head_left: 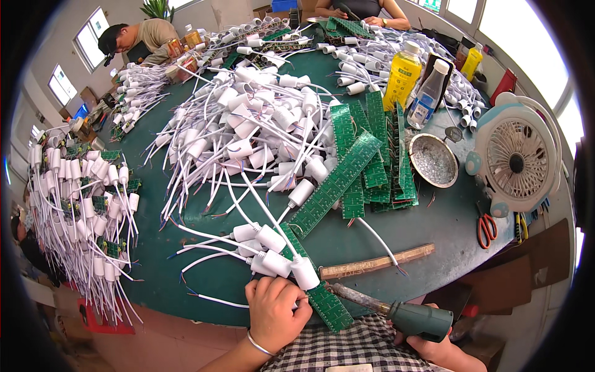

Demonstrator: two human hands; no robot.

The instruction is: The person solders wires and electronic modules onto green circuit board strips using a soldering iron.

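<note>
A green circuit board strip [330,310] lies slanted at the table's near edge, with several white plastic caps with cables [273,263] set along it. My left hand [277,310] is closed beside the nearest cap [304,273], fingers curled in next to the board; what they pinch is hidden. In my right hand [434,350] is a soldering iron [418,319] with a dark green handle. Its metal shaft points left, and the tip is close to the board just right of that cap. Whether the tip touches cannot be made out.
Beyond lies a big heap of white capped cables [248,124], with stacked green boards [372,155] to its right. A wooden strip [378,261], metal bowl [434,160], fan [517,162], orange-handled scissors [487,230] and bottles [403,77] stand rightward. Two people sit across.
</note>
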